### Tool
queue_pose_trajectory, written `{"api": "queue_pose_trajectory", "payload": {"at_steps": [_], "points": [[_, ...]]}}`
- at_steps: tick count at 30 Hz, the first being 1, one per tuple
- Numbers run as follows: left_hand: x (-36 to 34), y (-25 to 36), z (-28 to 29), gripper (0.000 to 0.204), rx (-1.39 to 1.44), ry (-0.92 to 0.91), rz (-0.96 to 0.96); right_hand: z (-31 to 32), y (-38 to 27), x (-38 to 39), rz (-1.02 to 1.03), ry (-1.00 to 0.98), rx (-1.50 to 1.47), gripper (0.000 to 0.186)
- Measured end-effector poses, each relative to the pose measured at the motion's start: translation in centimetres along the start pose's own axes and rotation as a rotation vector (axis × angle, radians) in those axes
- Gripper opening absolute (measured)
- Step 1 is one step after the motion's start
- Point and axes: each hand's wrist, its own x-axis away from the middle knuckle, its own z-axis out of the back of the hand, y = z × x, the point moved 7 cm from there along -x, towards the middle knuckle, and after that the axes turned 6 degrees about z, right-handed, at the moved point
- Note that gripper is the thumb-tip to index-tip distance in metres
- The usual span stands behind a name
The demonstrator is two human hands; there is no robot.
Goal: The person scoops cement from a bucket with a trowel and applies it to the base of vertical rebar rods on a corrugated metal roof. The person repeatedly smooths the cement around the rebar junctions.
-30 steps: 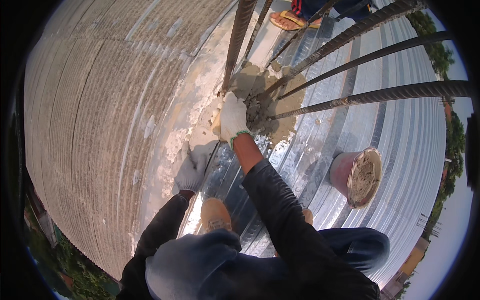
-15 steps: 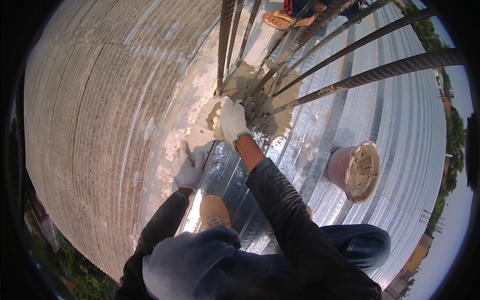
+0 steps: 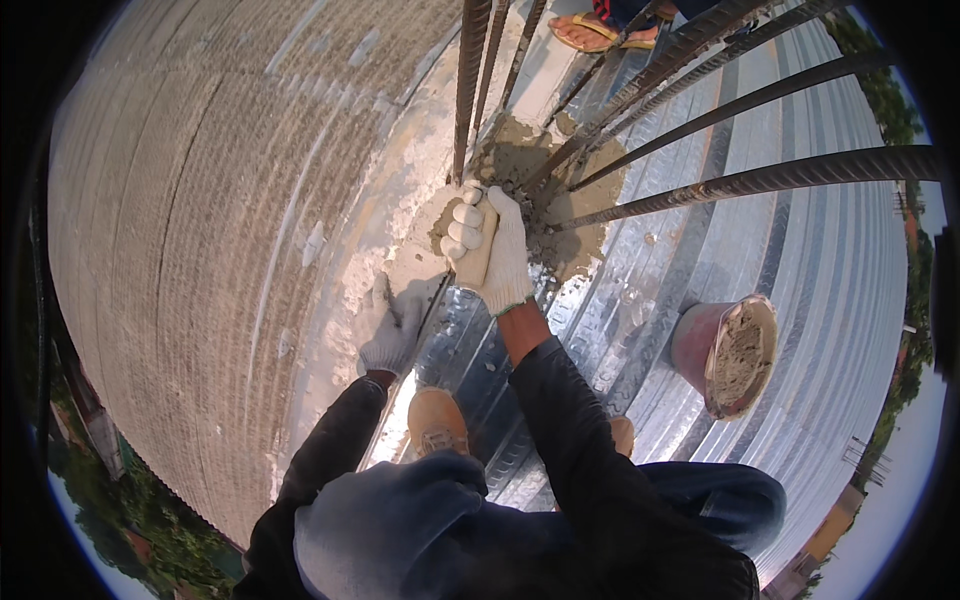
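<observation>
My right hand (image 3: 508, 248), in a white knit glove, is closed around a tan block (image 3: 478, 256), flat and long like a small float or sponge; its exact kind is unclear. The fingers curl over its left side, above the rough cement ledge. Just beyond lies a patch of wet grey mortar (image 3: 585, 215) around the feet of several ribbed steel bars (image 3: 690, 192). My left hand (image 3: 391, 338), also gloved, rests on the pale ledge (image 3: 345, 335) with its fingers apart and nothing in them.
A reddish bucket (image 3: 694, 350) with mortar in it stands on the shiny ribbed metal sheeting (image 3: 800, 240) at right. Rebar rises toward me at the upper right. Another person's sandalled foot (image 3: 585, 33) is at the far side. Corrugated grey roofing (image 3: 200, 260) curves off left.
My right hand has rolled over, bringing the tan block's broad face and the curled fingers into sight. The left hand stays on the ledge. The whole view has shifted slightly.
</observation>
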Motion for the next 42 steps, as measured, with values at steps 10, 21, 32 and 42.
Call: {"api": "queue_pose_trajectory", "payload": {"at_steps": [10, 21, 32, 42], "points": [[-0.1, -0.1, -0.1, 0.084, -0.004, 0.028, -0.042, 2.1, 1.2, 0.5, -0.005, 0.146, -0.007, 0.029], [0.2, 0.8, 0.6, 0.081, 0.033, -0.030, 0.064, 2.4, 2.7, 1.9, 0.174, 0.267, 0.063, 0.021], [-0.1, 0.7, 0.4, 0.081, 0.037, 0.033, -0.005, 2.9, 3.4, -0.3, 0.379, 0.505, 0.108, 0.029], [0.0, -2.4, -2.3, 0.081, -0.009, -0.099, 0.114, 0.6, 2.8, -1.0, 0.387, 0.638, 0.099, 0.030]]}}
